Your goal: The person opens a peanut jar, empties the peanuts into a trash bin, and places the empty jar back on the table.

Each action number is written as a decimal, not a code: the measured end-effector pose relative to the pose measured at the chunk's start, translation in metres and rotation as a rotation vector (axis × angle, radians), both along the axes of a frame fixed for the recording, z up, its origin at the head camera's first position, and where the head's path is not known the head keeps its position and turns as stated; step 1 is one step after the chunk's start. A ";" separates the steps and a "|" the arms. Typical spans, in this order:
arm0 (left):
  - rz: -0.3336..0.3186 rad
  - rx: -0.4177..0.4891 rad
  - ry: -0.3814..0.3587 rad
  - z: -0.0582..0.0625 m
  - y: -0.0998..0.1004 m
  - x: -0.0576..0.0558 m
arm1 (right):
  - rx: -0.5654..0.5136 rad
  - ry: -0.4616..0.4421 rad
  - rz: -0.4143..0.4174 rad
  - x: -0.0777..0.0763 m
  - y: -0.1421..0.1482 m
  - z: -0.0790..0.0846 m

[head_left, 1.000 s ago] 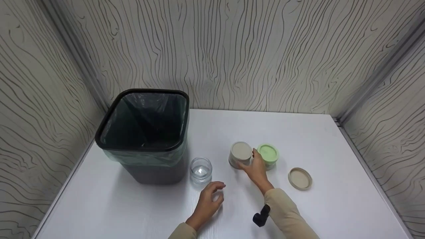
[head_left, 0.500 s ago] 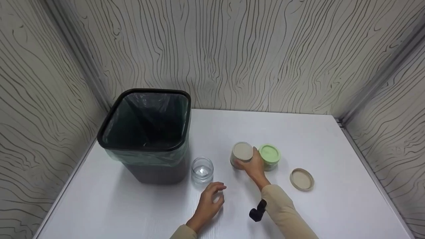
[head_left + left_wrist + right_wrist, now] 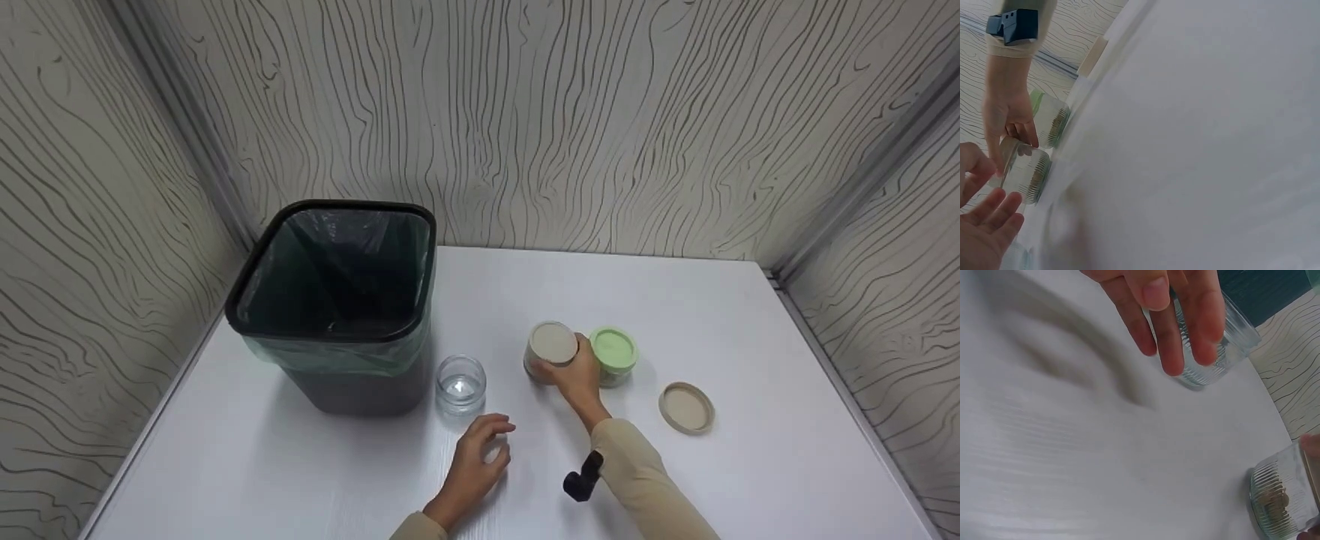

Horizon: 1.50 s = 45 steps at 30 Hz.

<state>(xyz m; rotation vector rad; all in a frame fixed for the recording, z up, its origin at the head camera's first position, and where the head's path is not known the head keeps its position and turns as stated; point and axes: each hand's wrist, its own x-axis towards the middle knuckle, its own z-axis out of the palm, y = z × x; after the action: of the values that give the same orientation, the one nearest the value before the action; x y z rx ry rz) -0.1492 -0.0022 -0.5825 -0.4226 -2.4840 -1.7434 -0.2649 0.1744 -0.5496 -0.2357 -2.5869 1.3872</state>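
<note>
My right hand (image 3: 576, 377) grips a glass jar with a beige lid (image 3: 553, 343), thumb and fingers around its upper part. The jar stands upright on the table; the right wrist view shows a brownish lump low inside this jar (image 3: 1280, 495). Close beside it, right of my hand, is a glass jar with a light green lid (image 3: 614, 349). My left hand (image 3: 472, 465) holds nothing, its fingers loosely bent above the table. Just beyond its fingertips stands a clear glass jar without a lid (image 3: 460, 386). The left wrist view shows brownish contents in the green-lidded jar (image 3: 1053, 121) too.
A dark bin (image 3: 367, 394) with a black rim and a greenish liner stands at the left, near the lidless jar. On the right lies a loose beige lid (image 3: 686, 409). Patterned panels (image 3: 495, 135) enclose the white table (image 3: 675, 307) at the back and sides.
My right hand has closed further around the beige-lidded jar, and its forearm has shifted slightly. The left hand keeps its pose. The whole scene has drifted slightly right in the view.
</note>
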 end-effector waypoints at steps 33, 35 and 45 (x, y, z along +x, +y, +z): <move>-0.005 0.022 0.015 0.002 0.000 0.003 | 0.038 0.121 0.002 0.010 -0.002 -0.004; -0.011 0.037 0.001 0.002 0.000 0.002 | 0.037 0.110 0.009 0.012 -0.001 -0.003; -0.018 0.065 0.060 0.000 0.001 0.002 | 0.009 0.096 0.060 0.031 0.002 0.001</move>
<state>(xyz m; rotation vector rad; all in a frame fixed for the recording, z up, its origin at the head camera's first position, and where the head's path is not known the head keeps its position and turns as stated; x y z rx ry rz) -0.1470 -0.0016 -0.5820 -0.4851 -2.3834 -1.7849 -0.2340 0.1759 -0.5482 -0.0881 -2.5407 1.3714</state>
